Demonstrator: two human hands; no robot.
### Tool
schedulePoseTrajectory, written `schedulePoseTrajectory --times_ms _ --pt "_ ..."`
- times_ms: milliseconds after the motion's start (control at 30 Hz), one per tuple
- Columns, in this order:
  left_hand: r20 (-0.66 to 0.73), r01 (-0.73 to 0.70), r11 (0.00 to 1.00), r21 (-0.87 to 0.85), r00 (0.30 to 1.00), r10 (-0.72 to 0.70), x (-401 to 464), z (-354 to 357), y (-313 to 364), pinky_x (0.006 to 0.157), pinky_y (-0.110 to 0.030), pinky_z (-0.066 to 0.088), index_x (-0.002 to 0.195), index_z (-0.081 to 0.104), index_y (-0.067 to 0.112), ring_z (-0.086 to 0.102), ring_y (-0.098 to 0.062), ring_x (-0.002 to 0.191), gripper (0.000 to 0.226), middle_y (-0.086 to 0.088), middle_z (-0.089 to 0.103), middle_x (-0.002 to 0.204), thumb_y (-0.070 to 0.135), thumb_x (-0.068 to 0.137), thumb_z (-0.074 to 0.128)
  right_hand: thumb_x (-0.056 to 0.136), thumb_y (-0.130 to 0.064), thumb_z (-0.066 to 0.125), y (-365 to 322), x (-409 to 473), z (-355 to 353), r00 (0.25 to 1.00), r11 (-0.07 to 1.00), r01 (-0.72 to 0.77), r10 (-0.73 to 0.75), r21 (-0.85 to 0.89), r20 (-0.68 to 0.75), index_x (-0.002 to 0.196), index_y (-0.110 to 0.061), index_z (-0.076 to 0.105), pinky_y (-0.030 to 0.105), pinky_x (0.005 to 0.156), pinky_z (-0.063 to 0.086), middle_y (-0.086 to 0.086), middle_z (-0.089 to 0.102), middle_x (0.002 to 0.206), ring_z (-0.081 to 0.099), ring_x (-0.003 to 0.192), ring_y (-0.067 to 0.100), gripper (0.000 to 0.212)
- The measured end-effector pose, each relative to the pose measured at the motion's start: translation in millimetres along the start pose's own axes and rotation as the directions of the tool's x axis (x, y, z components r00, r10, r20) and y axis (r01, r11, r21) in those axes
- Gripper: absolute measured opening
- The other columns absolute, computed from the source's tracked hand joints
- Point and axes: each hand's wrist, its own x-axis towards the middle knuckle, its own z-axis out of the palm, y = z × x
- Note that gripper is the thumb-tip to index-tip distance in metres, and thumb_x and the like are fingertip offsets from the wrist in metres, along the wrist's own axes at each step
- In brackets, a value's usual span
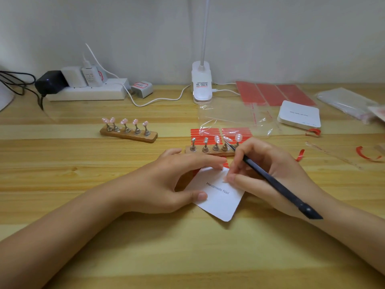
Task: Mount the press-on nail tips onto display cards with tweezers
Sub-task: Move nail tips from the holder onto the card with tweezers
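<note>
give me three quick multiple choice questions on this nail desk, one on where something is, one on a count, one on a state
1. Where is the stack of blank cards?
A. far right of the desk
B. beside the power strip
C. under the lamp

2. How many pegs on the near stand carry nail tips?
A. five
B. three
C. none

3. What is the right hand doing?
A. lying flat and empty
B. gripping the black tweezers
C. lifting the lamp

Answers:
1 A, the stack lies right of the lamp clip.
2 B, the two leftmost pegs are bare.
3 B, its fingers curl round the tool while the left hand rests on the display card.
</note>
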Motion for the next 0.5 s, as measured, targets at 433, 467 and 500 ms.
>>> schedulePoseTrajectory --times_ms 433,467,500 --pt "0.099 0.0 1.0 -0.007 0.995 0.001 1.0 -3.5 -0.3 0.111 -0.015 0.008 0.129 0.034 0.045 0.026 0.017 0.127 0.052 0.033 0.038 0.135 0.019 0.09 0.058 0.078 -0.012 0.068 3.1 -2.1 0.3 0.998 0.993 0.058 -0.053 0.102 -0.046 0.078 -0.02 0.051 0.017 0.065 0.049 -0.003 0.064 0.075 0.058 0.068 0.013 0.019" --pt "0.096 -0.008 1.0 -0.002 0.995 0.008 1.2 -3.9 -0.2 0.11 -0.016 0.011 0.129 0.034 0.044 0.028 0.016 0.126 0.052 0.032 0.038 0.135 0.019 0.09 0.059 0.079 -0.013 0.07 3.5 -1.5 -0.1 0.996 0.991 0.06 -0.051 0.122 -0.072 0.078 -0.02 0.051 0.017 0.067 0.049 -0.005 0.064 0.075 0.058 0.07 0.011 0.02" --pt "0.093 -0.012 1.0 -0.003 0.996 0.013 1.2 -4.3 0.1 0.109 -0.016 0.014 0.128 0.035 0.045 0.029 0.015 0.126 0.052 0.032 0.039 0.135 0.019 0.09 0.059 0.078 -0.016 0.07 3.6 -1.2 -0.3 0.994 0.989 0.061 -0.048 0.136 -0.095 0.078 -0.02 0.051 0.017 0.068 0.05 -0.005 0.065 0.075 0.059 0.07 0.009 0.02"
